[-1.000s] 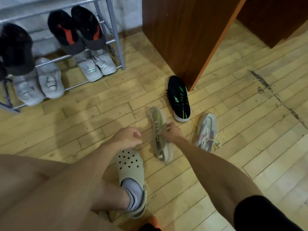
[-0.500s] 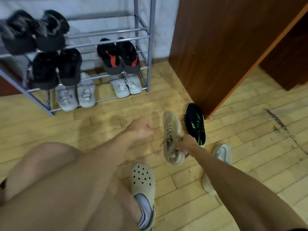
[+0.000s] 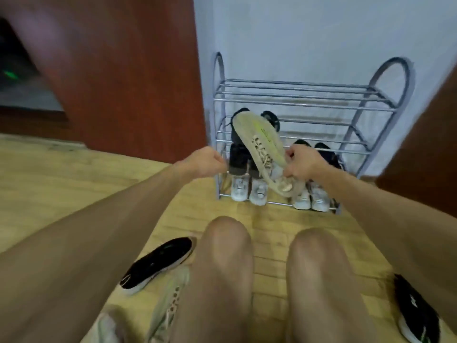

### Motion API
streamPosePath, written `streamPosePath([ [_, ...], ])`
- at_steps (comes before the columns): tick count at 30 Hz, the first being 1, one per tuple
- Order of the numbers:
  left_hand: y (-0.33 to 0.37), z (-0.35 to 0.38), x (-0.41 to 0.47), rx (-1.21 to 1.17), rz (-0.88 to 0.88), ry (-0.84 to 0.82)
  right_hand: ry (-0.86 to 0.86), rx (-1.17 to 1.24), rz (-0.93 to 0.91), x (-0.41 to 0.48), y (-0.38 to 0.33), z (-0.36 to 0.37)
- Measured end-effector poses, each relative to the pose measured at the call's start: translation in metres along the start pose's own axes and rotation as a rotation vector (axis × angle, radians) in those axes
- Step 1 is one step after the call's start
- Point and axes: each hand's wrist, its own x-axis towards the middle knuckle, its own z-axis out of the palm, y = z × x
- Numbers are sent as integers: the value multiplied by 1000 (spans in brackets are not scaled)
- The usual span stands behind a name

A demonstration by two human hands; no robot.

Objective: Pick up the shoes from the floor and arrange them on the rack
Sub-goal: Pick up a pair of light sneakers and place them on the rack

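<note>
My right hand point(image 3: 303, 164) grips a beige knit sneaker point(image 3: 262, 144) by its heel end and holds it tilted in the air, toe up-left, in front of the grey metal shoe rack point(image 3: 291, 97). My left hand point(image 3: 204, 164) is a closed fist just left of the rack, holding nothing that I can see. On the floor lie a black shoe point(image 3: 158, 263) at lower left, a second beige sneaker point(image 3: 170, 305) beside my knee, and another black shoe point(image 3: 418, 315) at lower right.
The rack's lower shelves hold black shoes point(image 3: 238, 157) and white sneakers point(image 3: 249, 191); its top shelves show bare bars. A brown wooden cabinet point(image 3: 128, 78) stands left of the rack and another brown panel point(image 3: 425, 149) right of it. My knees point(image 3: 227, 243) fill the foreground.
The beige sneaker has been lifted off the floor by my right hand and carried up in front of the rack. The view has swung round and faces the rack head-on.
</note>
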Motion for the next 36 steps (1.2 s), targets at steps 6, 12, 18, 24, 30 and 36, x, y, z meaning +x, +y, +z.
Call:
streamPosePath([
  [6,-132,-27,-58,-218,-300,19,-127,-84,-150,-1,-109,62],
  [12,-236,20,-101,-360,-565,-42,-324,-12,-104,-14,-169,153],
  [18,-310,121,-125,-254,-693,-233,-401,351,108,-30,-173,249],
  [24,-351,217,-147,129,-647,-556,-636,700,395,-37,-154,283],
  [30,-360,257,-139,-43,-937,-340,-676,744,615,-32,-123,287],
  [36,-364,272,-140,-121,-1061,-245,-770,684,764,-49,-97,299],
])
